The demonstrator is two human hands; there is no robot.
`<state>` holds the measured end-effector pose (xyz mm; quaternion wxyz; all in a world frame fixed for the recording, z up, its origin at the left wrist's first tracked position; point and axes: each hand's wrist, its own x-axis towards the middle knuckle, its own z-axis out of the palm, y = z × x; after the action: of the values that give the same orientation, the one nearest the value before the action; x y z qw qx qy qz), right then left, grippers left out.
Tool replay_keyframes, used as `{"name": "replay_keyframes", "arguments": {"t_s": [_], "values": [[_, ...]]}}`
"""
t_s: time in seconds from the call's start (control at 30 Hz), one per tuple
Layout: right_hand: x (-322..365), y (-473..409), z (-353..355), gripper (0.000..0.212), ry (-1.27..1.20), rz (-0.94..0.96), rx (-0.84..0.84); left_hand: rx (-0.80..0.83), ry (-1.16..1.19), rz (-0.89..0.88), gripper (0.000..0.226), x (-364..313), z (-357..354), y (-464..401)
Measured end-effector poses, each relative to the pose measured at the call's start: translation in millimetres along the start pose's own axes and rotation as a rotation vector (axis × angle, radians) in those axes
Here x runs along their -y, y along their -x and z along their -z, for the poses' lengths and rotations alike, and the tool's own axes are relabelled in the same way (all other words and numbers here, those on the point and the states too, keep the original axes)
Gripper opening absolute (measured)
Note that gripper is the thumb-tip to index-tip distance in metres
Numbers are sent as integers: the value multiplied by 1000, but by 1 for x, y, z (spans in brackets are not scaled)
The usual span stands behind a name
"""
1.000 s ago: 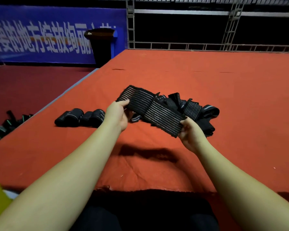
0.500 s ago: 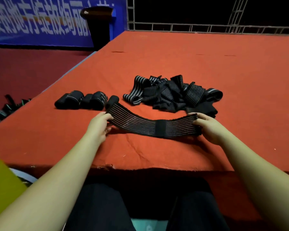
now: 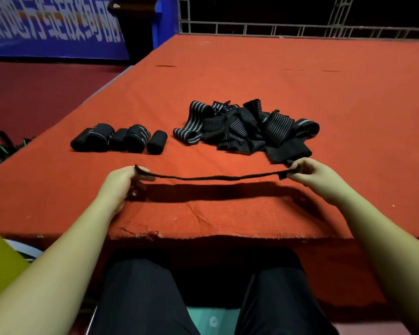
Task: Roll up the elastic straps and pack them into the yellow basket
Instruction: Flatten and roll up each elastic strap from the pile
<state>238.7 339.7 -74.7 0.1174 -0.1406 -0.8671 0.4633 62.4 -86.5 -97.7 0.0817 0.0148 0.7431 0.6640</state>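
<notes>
At mid-frame the left hand (image 3: pixel 120 182) and right hand (image 3: pixel 311 175) each pinch an end of one elastic strap (image 3: pixel 218 177), stretched edge-on above the red surface (image 3: pixel 228 76). Behind lie rolled straps (image 3: pixel 119 139) and a loose pile (image 3: pixel 247 129); the yellow basket (image 3: pixel 0 262) shows lower left.

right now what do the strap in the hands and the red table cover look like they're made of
Strap: looks like woven elastic fabric, matte black; it sags limply between the left hand and right hand, and the loose pile shows pale ribbed stripes. Table cover: probably felt or thin carpet, matte red, with creases and a frayed front edge.
</notes>
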Motion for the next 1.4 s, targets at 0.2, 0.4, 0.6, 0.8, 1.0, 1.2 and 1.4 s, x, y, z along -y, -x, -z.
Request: {"name": "replay_keyframes", "arguments": {"t_s": [0.2,0.4,0.6,0.8,1.0,1.2,1.4], "values": [[-7,23,-9,45,-152,-136,-90,24,27,16,28,10,2,7],[-19,29,-29,13,79,-200,-372,42,-405,-128,11,23,-3,11],[-29,41,-34,20,185,-265,-475,-56,-767,-188,11,23,-25,25],[-35,43,-40,17,562,-303,-380,-106,-990,-283,12,29,-29,29],[-35,40,-39,21,575,-339,-387,-199,-1048,-274,13,31,-31,29],[-35,27,-21,20,339,-193,-501,-339,-1119,-215,22,12,-60,24],[-33,-17,-3,16,353,-84,-421,-21,-988,-421,16,-25,-146,11]]}}
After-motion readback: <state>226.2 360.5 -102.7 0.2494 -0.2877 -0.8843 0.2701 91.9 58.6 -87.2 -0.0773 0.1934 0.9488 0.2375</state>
